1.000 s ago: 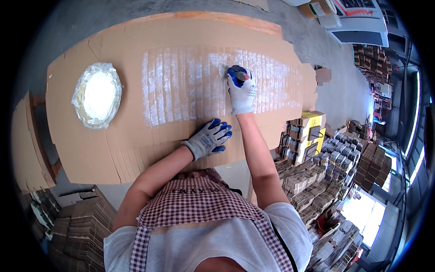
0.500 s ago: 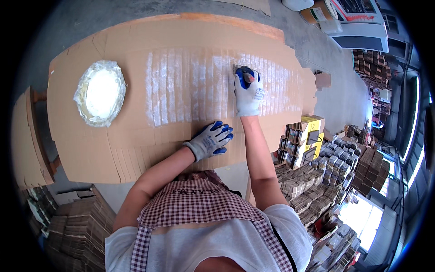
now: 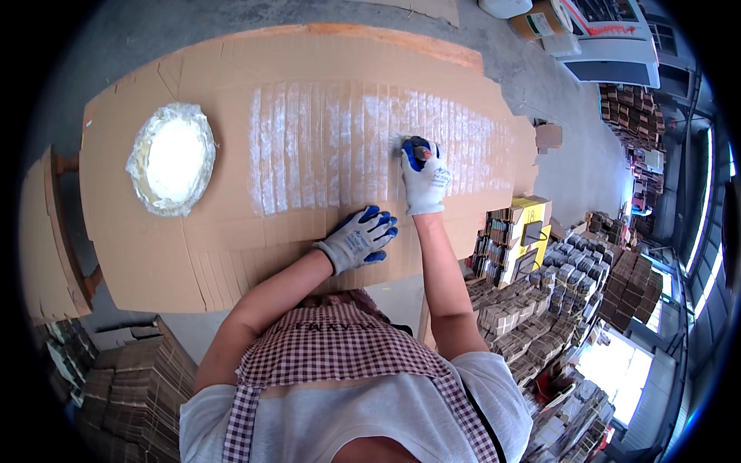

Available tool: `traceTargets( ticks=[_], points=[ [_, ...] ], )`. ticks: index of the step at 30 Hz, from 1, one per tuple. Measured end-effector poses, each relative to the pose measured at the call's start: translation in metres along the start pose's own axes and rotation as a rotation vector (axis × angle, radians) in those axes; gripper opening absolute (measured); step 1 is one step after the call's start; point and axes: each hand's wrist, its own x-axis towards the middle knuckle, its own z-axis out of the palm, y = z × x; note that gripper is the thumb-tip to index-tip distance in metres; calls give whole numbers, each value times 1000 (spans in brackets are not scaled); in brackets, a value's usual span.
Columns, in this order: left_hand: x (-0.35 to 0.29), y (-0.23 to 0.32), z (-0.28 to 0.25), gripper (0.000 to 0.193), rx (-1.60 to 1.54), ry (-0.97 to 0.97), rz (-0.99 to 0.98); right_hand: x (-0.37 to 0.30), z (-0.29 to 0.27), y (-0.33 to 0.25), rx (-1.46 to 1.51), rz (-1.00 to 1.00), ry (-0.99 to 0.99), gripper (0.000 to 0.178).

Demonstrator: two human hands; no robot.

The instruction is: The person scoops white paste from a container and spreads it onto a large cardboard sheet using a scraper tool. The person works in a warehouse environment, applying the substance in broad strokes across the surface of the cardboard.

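My right hand (image 3: 426, 179), in a white and blue work glove, is closed around a dark brush (image 3: 417, 145). Its bristles point left and touch a row of narrow cardboard strips (image 3: 305, 147) streaked with a white, paste-like coating. My left hand (image 3: 360, 241), gloved the same way, lies flat near the strips' lower edge with its fingers spread, holding nothing. At the left stands an oval bowl (image 3: 171, 158) lined with clear plastic film, with bright white stuff inside. All of this rests on a large cardboard sheet (image 3: 154, 266) over the table.
A wooden edge (image 3: 394, 32) runs along the table's far side. Right of my right forearm are bundled cardboard stacks (image 3: 525, 309) and a yellow and white box (image 3: 529, 239). More flat cardboard (image 3: 139, 382) is piled at lower left. A wooden-edged table (image 3: 48, 239) stands at far left.
My right hand has drawn the brush toward me along the strips. My left hand and the bowl have stayed put.
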Motion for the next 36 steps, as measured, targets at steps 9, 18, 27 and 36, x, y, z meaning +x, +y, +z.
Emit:
traceTargets(
  ticks=[9,18,27,36],
  points=[
    [-1,-2,7,54,-12,41,18,38,0,-29,465,10,4,37],
    [0,0,-3,53,-49,30,10,47,12,-22,189,-232,32,42],
    [0,-2,1,54,-30,36,16,45,18,-48,191,-414,-66,41],
    [-1,-2,-1,58,4,28,25,61,-2,-22,360,-122,205,30]
  ],
)
